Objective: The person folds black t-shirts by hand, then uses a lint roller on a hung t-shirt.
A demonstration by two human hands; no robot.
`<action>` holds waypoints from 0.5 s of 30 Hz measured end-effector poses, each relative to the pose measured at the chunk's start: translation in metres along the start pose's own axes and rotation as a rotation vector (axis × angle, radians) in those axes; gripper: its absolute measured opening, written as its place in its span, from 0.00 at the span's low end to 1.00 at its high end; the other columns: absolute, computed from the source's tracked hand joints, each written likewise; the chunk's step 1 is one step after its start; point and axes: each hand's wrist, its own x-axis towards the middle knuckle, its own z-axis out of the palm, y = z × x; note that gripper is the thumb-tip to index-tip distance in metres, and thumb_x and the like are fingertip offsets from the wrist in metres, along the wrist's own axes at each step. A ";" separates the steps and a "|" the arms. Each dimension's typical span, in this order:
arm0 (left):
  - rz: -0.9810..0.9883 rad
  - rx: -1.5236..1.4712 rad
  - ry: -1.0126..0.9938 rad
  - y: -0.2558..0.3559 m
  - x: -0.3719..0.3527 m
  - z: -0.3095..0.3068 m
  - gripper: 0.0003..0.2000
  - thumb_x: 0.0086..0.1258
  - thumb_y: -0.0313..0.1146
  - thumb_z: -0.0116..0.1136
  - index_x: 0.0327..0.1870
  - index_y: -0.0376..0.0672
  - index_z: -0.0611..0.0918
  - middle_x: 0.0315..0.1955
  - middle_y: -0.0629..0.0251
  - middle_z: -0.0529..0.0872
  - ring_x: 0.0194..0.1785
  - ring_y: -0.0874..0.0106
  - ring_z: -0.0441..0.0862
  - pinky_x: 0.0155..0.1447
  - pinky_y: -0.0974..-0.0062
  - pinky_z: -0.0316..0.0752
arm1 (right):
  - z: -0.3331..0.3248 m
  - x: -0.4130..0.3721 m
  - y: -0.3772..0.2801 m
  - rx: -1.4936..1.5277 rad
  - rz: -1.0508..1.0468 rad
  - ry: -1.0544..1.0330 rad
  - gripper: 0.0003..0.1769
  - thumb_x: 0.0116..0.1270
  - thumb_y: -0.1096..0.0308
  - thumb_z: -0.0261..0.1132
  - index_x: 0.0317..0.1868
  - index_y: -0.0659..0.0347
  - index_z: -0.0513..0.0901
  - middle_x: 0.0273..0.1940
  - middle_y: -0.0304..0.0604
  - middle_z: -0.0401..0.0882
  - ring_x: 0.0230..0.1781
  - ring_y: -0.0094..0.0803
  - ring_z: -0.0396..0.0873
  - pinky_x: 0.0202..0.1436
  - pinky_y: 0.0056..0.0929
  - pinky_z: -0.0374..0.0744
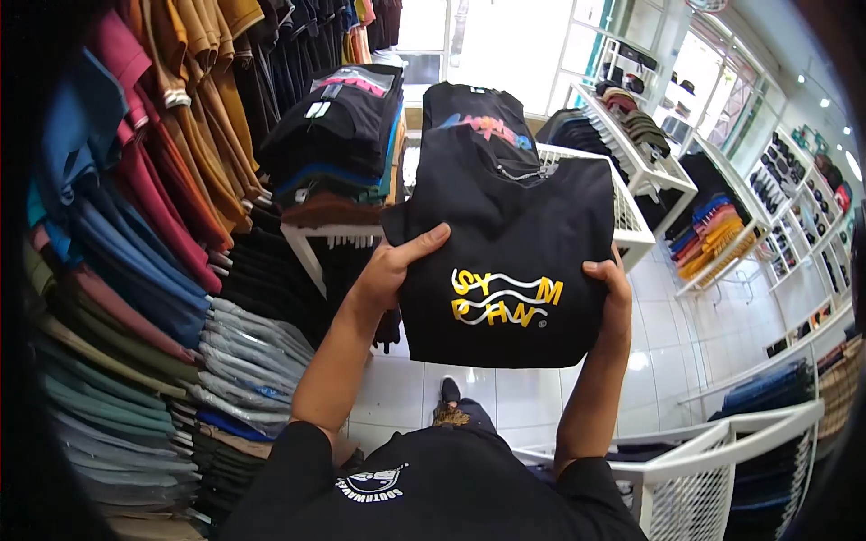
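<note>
Gripping opposite sides of a folded black shirt (pixel 501 216), the left hand (pixel 394 269) and the right hand (pixel 612 287) are both closing on the cloth, each thumb lying over the front while the other fingers are mostly hiding behind it. The shirt is hanging in front of the person's body, its yellow-and-white print (pixel 503 299) facing up toward the head, and its collar end is pointing toward a second dark shirt (pixel 469 101) on the white display table (pixel 639 216). Whether the two shirts are touching is hard to tell. Only the sides are visibly getting support, so the middle could sag and the fold could open if either thumb were easing off. Uneven pulling could skew the print or crease the front. The lower edge is hanging above the tiled floor (pixel 649 347), so a slip there could let the shirt drop and pick up dirt. Swinging left too low could also catch the stack of folded shirts (pixel 336 135) standing close by and disturb its top layers.
</note>
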 end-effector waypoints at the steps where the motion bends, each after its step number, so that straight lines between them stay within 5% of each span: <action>1: -0.051 -0.151 0.043 0.019 0.021 0.008 0.15 0.76 0.30 0.61 0.59 0.31 0.83 0.53 0.54 0.89 0.54 0.69 0.88 0.61 0.72 0.82 | -0.003 0.026 0.001 -0.002 0.013 0.064 0.40 0.58 0.71 0.60 0.74 0.69 0.69 0.58 0.49 0.81 0.54 0.34 0.82 0.62 0.26 0.78; 4: 0.002 -0.228 0.064 0.036 0.094 -0.006 0.17 0.77 0.35 0.61 0.58 0.31 0.83 0.51 0.55 0.90 0.51 0.68 0.90 0.58 0.71 0.84 | 0.013 0.093 -0.024 -0.064 -0.069 0.002 0.35 0.59 0.71 0.61 0.71 0.66 0.72 0.53 0.45 0.82 0.50 0.31 0.83 0.58 0.25 0.79; 6: -0.143 -0.378 0.029 0.062 0.141 -0.011 0.17 0.77 0.35 0.61 0.59 0.31 0.83 0.51 0.55 0.90 0.51 0.68 0.90 0.59 0.70 0.84 | 0.014 0.148 -0.038 -0.145 -0.055 -0.007 0.30 0.60 0.70 0.61 0.65 0.62 0.76 0.48 0.41 0.82 0.46 0.28 0.82 0.54 0.24 0.79; 9: -0.049 -0.238 0.030 0.073 0.242 -0.050 0.17 0.77 0.36 0.61 0.57 0.31 0.83 0.49 0.54 0.90 0.47 0.67 0.91 0.56 0.70 0.86 | 0.008 0.253 -0.049 -0.149 -0.135 -0.077 0.17 0.63 0.66 0.64 0.52 0.59 0.82 0.45 0.39 0.83 0.43 0.28 0.82 0.50 0.27 0.80; 10: -0.014 -0.226 0.017 0.070 0.276 -0.065 0.18 0.77 0.37 0.61 0.57 0.30 0.82 0.48 0.52 0.90 0.46 0.66 0.91 0.54 0.70 0.87 | 0.004 0.294 -0.048 -0.067 -0.021 -0.110 0.12 0.65 0.63 0.65 0.46 0.57 0.83 0.40 0.38 0.82 0.40 0.29 0.82 0.48 0.28 0.81; 13: -0.016 0.148 0.424 0.052 0.325 -0.091 0.32 0.69 0.45 0.70 0.60 0.27 0.72 0.51 0.48 0.84 0.43 0.63 0.90 0.43 0.61 0.88 | 0.003 0.361 -0.018 -0.174 0.131 -0.109 0.13 0.67 0.58 0.66 0.44 0.57 0.84 0.35 0.38 0.82 0.36 0.29 0.81 0.45 0.29 0.80; 15: 0.015 0.389 0.377 -0.013 0.332 -0.126 0.39 0.71 0.46 0.68 0.70 0.23 0.65 0.64 0.40 0.76 0.65 0.54 0.79 0.67 0.60 0.76 | -0.020 0.383 0.036 -0.273 0.230 -0.113 0.16 0.66 0.57 0.68 0.45 0.61 0.83 0.37 0.41 0.83 0.37 0.29 0.81 0.45 0.30 0.81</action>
